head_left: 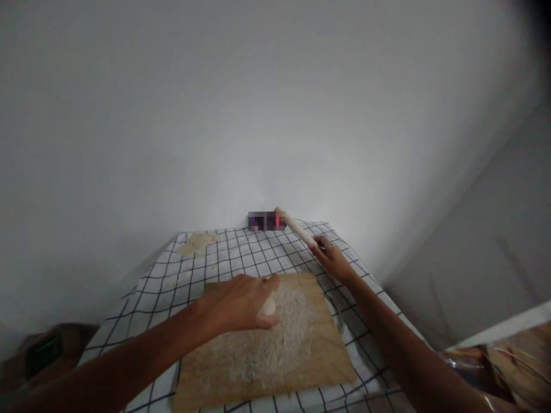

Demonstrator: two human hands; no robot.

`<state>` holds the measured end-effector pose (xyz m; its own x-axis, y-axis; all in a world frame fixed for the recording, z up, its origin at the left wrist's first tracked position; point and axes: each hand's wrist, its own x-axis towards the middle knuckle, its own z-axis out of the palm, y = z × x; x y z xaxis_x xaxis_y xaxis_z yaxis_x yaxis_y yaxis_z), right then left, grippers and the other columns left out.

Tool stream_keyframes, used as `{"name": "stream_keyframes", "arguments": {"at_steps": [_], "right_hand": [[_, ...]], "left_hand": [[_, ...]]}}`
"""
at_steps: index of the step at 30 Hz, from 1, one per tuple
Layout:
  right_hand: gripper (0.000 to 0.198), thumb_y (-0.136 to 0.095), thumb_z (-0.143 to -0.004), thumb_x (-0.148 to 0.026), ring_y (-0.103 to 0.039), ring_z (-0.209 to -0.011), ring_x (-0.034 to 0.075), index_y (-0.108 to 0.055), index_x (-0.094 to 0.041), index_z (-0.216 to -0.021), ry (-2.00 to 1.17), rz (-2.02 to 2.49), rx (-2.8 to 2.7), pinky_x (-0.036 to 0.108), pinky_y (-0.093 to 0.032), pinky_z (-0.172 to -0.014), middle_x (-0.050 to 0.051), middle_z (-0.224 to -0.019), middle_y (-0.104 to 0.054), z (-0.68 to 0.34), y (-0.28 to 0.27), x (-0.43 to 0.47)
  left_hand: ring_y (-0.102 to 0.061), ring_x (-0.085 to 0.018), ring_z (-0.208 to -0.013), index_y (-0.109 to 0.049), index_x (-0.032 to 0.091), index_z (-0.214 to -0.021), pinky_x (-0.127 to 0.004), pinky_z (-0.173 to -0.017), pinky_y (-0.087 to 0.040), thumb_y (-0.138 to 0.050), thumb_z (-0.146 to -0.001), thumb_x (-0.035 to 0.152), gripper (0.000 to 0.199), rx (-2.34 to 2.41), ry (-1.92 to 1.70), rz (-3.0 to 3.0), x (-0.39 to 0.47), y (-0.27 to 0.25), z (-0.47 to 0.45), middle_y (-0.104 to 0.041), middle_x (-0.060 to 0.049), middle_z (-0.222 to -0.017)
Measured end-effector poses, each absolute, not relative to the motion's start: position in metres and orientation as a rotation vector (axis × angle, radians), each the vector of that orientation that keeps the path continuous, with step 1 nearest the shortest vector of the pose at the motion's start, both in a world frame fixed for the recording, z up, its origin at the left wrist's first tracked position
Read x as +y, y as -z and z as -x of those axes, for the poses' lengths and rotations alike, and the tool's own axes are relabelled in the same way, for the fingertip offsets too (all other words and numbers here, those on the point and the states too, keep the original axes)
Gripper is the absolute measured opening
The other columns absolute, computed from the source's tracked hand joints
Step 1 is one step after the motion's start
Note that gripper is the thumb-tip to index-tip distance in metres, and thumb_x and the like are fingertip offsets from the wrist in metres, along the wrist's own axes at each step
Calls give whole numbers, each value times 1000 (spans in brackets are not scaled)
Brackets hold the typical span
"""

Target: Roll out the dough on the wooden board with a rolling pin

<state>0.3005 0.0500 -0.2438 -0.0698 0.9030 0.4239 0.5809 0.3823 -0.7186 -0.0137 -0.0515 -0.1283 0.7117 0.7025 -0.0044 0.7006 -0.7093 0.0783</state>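
Note:
My left hand (245, 301) is above the middle of a floured wooden board (310, 355). Its thumb and fingers curve around a pale ball of dough (269, 307), which shows partly between them. Off the board's far right corner, my right hand (331, 258) grips one end of a pale rolling pin (299, 230). The pin is held at a slant, its other end pointing away to the left toward the wall.
A white cloth with black checks (241, 252) covers the table. Thin flat pieces of dough (197, 243) lie at the back left. A blurred-out dark object (264, 221) stands against the white wall (258, 115). A cable (338, 312) runs along the board's right side.

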Motion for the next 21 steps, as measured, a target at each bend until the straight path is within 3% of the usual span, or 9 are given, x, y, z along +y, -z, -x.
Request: {"name": "stream_keyframes", "arguments": {"at_steps": [4, 8, 10, 14, 17, 19, 21], "right_hand": [[53, -47, -105, -70, -59, -72, 21, -61, -20, -116, -442, 1287, -1755, 31, -42, -64, 2, -80, -64, -303, 245, 52], [52, -47, -104, -70, -57, -67, 20, -60, -20, -116, -448, 1287, -1754, 31, -40, -61, 0, -76, -61, -304, 244, 52], [51, -48, -104, -70, -56, -66, 19, -60, -21, -115, -441, 1287, -1759, 31, -40, -61, -1, -74, -60, -303, 242, 50], [52, -47, -104, -71, -56, -66, 20, -60, -22, -114, -443, 1277, -1759, 31, -41, -62, -1, -75, -61, -300, 239, 47], [53, -47, -103, -73, -57, -66, 20, -60, -23, -112, -457, 1265, -1758, 32, -42, -62, 0, -76, -62, -299, 239, 46], [53, -47, -102, -73, -58, -66, 20, -61, -22, -110, -444, 1264, -1757, 32, -42, -62, 1, -75, -63, -299, 240, 47], [53, -47, -102, -73, -57, -66, 20, -62, -22, -109, -433, 1265, -1744, 32, -42, -61, 0, -74, -62, -300, 241, 49]], "left_hand": [[-76, -27, -97, -68, 23, -123, -36, -83, -56, -60, -104, 42, 29, 1189, 110, -2874, -58, 123, 14, -80, -7, -110], [-77, -31, -91, -70, 17, -123, -44, -85, -58, -53, -102, 32, 31, 1368, 157, -2828, -66, 149, -3, -79, -12, -97], [-76, -32, -87, -73, 17, -118, -47, -85, -58, -53, -101, 28, 28, 1436, 121, -2790, -70, 162, -15, -78, -12, -92], [-76, -33, -91, -77, 18, -98, -50, -86, -56, -53, -98, 17, 24, 1441, 100, -2754, -76, 170, -34, -78, -16, -102], [-76, -35, -98, -75, 17, -118, -50, -90, -56, -56, -100, 25, 28, 1516, 13, -2689, -77, 163, -29, -79, -17, -105], [-76, -36, -106, -68, 18, -133, -48, -92, -57, -64, -97, 39, 42, 1566, -9, -2633, -76, 156, -17, -80, -15, -110], [-75, -35, -109, -66, 20, -131, -45, -92, -58, -76, -88, 53, 55, 1551, 39, -2556, -75, 148, -2, -79, -13, -115]]}}
